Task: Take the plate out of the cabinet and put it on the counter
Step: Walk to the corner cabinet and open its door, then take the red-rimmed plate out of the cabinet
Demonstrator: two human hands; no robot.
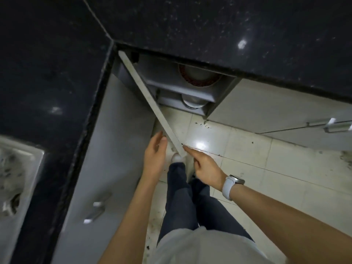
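Note:
The grey cabinet under the black counter (pixel 219 31) stands with its door (pixel 148 101) swung out toward me, seen edge-on. On its upper shelf lies a plate (pixel 198 77) with a dark red rim, half hidden by the counter's edge. A steel bowl (pixel 192 102) sits on the shelf below. My left hand (pixel 154 155) is at the door's free end on its left side, fingers apart, touching or nearly touching it. My right hand (pixel 204 165), with a white watch on the wrist, has loosely curled fingers whose tips meet the door's end from the right.
The counter turns a corner and runs down the left (pixel 47 73), with a steel sink (pixel 13 178) set in it. Closed cabinet doors with metal handles are at the left (pixel 97 210) and right (pixel 335 124). Below are pale floor tiles (pixel 257 168), my legs and a white shoe.

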